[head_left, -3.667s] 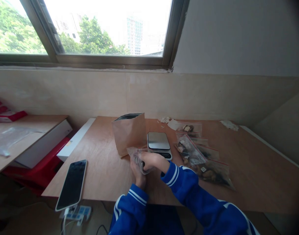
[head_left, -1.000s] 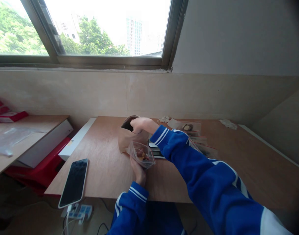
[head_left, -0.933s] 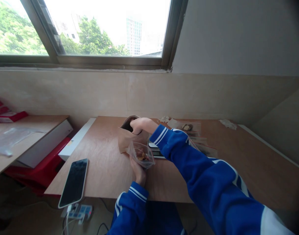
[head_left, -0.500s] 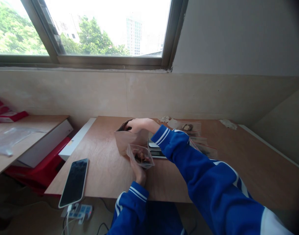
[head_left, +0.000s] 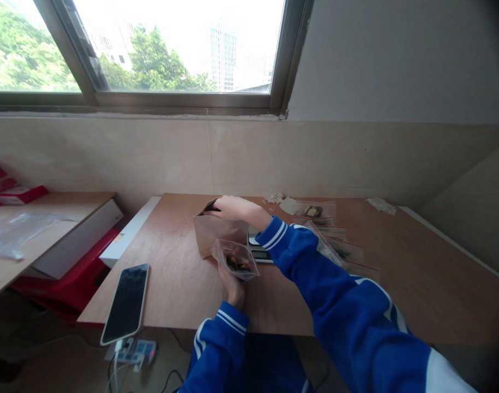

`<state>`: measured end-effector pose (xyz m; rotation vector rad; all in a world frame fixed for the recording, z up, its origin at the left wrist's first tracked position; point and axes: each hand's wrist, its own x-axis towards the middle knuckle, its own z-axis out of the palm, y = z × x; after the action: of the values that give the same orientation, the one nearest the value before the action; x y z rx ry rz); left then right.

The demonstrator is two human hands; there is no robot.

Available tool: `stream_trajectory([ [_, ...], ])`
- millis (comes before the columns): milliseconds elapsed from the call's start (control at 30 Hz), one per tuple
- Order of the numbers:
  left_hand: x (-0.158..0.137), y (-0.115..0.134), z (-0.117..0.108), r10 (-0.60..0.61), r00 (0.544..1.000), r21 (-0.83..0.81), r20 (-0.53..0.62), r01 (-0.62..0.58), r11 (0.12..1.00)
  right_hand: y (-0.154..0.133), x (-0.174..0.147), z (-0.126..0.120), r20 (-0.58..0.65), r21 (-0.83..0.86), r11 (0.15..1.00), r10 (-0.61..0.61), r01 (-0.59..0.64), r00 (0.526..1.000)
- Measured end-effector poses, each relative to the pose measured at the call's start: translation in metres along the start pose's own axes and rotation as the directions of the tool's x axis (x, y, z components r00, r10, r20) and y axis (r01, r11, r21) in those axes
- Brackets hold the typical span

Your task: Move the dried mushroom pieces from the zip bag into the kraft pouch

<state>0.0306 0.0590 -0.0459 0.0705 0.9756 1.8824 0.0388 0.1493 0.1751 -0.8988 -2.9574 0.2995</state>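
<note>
closest to the camera, at the near edge of the wooden table (head_left: 184, 295), the left hand (head_left: 234, 287) rises out of a blue sleeve with white cuff stripes and is curled around the bottom of a small clear zip bag (head_left: 235, 260), holding it up off the table with its mouth open; dark and orange-brown pieces sit inside it. left of that hand a phone (head_left: 125, 303) lies face up with its dark screen, overhanging the table's near edge, and a white power strip (head_left: 130, 349) with cables sits below it. just behind the zip bag stands a brown paper bag (head_left: 216, 234), upright on the table. the right hand (head_left: 228, 207) reaches across from the right and rests on the top rim of the paper bag, fingers bent over the edge and pinching it; whether it has anything else in its grasp cannot be told. right beside the paper bag, partly hidden by the right sleeve, sits a small kitchen scale (head_left: 258, 252). further right lies a spread of filled clear bags (head_left: 339, 248) with red seal lines, flat on the table. at the table's far edge lie scraps of crumpled white paper (head_left: 275, 198). beyond is a beige tiled wall and above it a window (head_left: 171, 49) showing trees and a tall building.
</note>
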Motion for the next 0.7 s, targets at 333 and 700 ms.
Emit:
stream_trajectory([
  [333, 0.001, -0.001, -0.003, -0.010, 0.999, -0.057, 0.051, 0.012, 0.998, -0.015, -0.061, 0.000, -0.438, 0.247, 0.952, -0.058, 0.182, 0.897],
  [700, 0.008, -0.008, -0.009, 0.131, 0.991, -0.091, -0.027, -0.133, 0.987, -0.005, -0.075, 0.059, 0.185, 0.365, 0.928, 0.002, -0.071, 0.983],
])
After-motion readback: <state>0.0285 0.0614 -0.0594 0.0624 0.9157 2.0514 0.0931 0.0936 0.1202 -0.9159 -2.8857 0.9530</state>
